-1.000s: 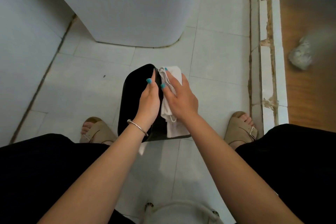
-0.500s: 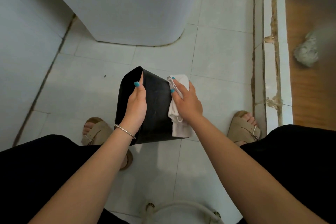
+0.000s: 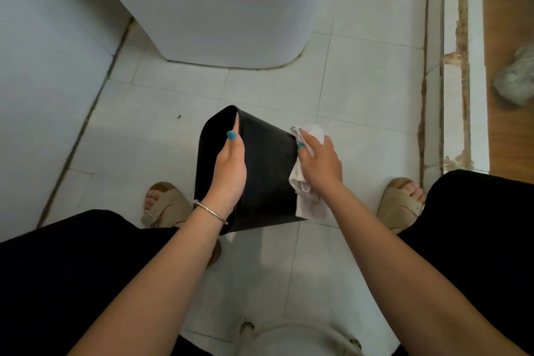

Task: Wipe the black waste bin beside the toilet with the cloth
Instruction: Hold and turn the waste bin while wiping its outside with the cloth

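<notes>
The black waste bin (image 3: 267, 170) is tipped on its side above the tiled floor, between my knees. My left hand (image 3: 229, 170) grips its left rim, thumb on the outer wall. A white cloth (image 3: 306, 196) lies against the bin's right side under my right hand (image 3: 319, 165), which holds and presses it there; the cloth's loose end hangs down past the bin's lower edge.
The white toilet base (image 3: 219, 14) stands just beyond the bin. A white tiled wall (image 3: 43, 72) runs along the left. To the right, a raised white door sill (image 3: 459, 66) borders a wooden floor with a crumpled grey rag (image 3: 517, 78). My sandalled feet (image 3: 161, 202) flank the bin.
My left hand has turned the bin so more of its outer wall faces up. My right hand with the cloth has slid from the bin's top to its right side.
</notes>
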Tool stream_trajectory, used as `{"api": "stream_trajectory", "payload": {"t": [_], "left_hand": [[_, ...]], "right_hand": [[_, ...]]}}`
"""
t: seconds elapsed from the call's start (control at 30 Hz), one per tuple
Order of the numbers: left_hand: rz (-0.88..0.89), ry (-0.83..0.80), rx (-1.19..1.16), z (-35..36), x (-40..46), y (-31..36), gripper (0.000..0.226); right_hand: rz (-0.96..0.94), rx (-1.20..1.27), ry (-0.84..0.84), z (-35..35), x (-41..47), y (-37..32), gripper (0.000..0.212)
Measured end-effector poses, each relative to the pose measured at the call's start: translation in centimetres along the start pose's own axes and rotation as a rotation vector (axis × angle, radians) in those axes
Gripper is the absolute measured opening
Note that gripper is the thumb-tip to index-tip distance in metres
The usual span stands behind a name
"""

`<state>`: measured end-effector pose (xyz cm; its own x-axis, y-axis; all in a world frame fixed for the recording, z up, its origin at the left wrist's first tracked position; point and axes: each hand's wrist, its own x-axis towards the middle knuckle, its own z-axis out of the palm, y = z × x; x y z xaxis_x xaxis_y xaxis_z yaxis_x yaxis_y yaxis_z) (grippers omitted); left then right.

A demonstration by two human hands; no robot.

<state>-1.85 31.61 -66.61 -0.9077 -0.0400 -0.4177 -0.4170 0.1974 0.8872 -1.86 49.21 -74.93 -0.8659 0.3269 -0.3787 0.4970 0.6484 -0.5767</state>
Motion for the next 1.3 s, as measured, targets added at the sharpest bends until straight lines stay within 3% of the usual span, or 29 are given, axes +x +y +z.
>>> {"api": "stream_trajectory", "payload": {"t": [0.2,0.3,0.37,0.53,1.0,1.3], "left_hand": [[0.037,-0.017,-0.003,0.3,-0.4,0.1,0.048],[-0.045,0.01,-0.035,0.5,-0.3,0.0,0.038],[-0.109,0.043,-0.04,0.8,-0.4,-0.3,0.044],[-0.123,0.124,-0.097,1.3,-1.4,-2.2,0.039],[0.036,-0.033,-0.084,1.3,-1.1,-0.7,0.039],[0.126,-0.068,0.085,1.6,-0.9,-0.7,0.048]], "right_hand": [[-0.351,0.06,0.01,-0.7,-3.3,-6.5,0.043],[-0.489,0.165,0.021,-1.0,-5.0,-9.3,0.043],[-0.518,0.168,0.001,-1.2,-5.6,-9.7,0.042],[-0.536,0.091,-0.077,-0.8,-6.2,-8.6,0.042],[-0.439,0.3,0.003,-1.1,-6.0,-7.6,0.041],[-0.271,0.369,0.068,-0.8,-4.1,-2.8,0.042]]}}
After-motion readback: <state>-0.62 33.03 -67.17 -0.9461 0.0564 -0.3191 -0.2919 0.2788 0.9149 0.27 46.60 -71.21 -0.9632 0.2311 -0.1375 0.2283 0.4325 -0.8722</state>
